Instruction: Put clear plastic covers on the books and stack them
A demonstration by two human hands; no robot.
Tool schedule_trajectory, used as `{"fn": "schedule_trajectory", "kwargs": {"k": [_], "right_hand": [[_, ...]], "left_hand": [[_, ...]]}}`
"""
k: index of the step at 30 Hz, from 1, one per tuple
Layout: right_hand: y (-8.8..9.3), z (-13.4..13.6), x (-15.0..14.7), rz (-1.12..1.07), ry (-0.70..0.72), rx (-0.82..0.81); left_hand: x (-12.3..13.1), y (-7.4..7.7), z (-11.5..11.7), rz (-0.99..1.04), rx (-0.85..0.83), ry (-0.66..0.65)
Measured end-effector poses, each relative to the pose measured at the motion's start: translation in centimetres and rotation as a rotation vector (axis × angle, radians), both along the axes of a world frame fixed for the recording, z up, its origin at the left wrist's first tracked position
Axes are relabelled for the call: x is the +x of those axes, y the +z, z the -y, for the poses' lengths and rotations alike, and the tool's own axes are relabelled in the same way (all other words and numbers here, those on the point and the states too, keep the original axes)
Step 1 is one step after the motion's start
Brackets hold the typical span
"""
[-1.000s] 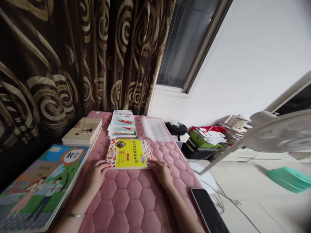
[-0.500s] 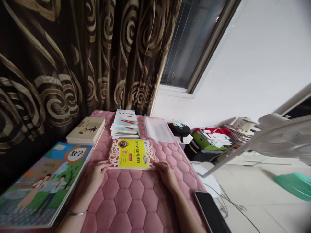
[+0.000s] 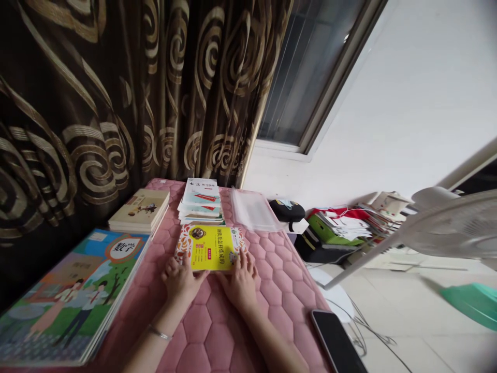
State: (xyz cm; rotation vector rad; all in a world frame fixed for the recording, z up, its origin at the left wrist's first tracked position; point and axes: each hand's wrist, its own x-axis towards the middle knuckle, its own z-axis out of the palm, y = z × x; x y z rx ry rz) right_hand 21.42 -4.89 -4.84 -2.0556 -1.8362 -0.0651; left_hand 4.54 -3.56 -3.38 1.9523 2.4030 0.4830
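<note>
A yellow book [image 3: 213, 247] with an orange-and-white leaf pattern at its ends lies on the pink quilted cover [image 3: 217, 331]. My left hand [image 3: 181, 280] holds its near left corner, fingers curled at the corner and thumb along the near edge. Over the near right part, the fingers of my right hand [image 3: 240, 280] rest on the cover, with the thumb at the near edge. Just behind the book is a stack of white calligraphy books [image 3: 201, 192], slightly fanned.
A large maths textbook pile [image 3: 77, 295] and a smaller beige book stack [image 3: 140, 208] lie at left. Clear plastic book covers [image 3: 254, 210] lie beyond, right. A phone [image 3: 336, 339] is near the right edge. Past it stand a fan [image 3: 446, 228] and a black case [image 3: 287, 210].
Both hands have moved inward from the book's two near corners, the right one further, and now lie closer together at its near edge. The book stays in nearly the same place.
</note>
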Motion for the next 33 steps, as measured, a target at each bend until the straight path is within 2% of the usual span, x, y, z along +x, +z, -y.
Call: {"fn": "schedule_trajectory", "kwargs": {"k": [4,9,14,17,20,25,29,31,33], "right_hand": [[-0.3,-0.3,-0.5,-0.015,-0.015,0.019],[0.2,-0.1,3.0,-0.122,-0.008,-0.046],[0.6,-0.1,7.8,-0.248,0.216,-0.085],[0.4,-0.3,9.7,-0.301,0.321,-0.065],[0.6,-0.5,10.3,-0.333,0.358,-0.078],[2.8,-2.0,8.5,-0.214,0.334,-0.128],[4.8,-6.3,5.2,-0.087,0.360,-0.171],[5.3,-9.2,3.7,-0.009,0.343,-0.190],[5.4,-12.0,2.7,0.026,0.328,-0.200]], "left_hand": [[0.1,0.2,0.0,0.006,0.012,0.021],[-3.2,-0.5,-0.7,0.129,0.020,-0.091],[-7.8,-2.8,-2.8,0.453,0.124,-0.335],[-9.1,-3.6,-3.4,0.557,0.124,-0.382],[-9.4,-4.0,-3.3,0.567,0.137,-0.397],[-8.9,-4.4,-3.0,0.466,0.216,-0.385],[-7.8,-3.8,-2.1,0.321,0.212,-0.367],[-6.8,-3.0,-0.9,0.213,0.179,-0.292],[-5.5,-2.2,0.7,0.065,0.157,-0.132]]}}
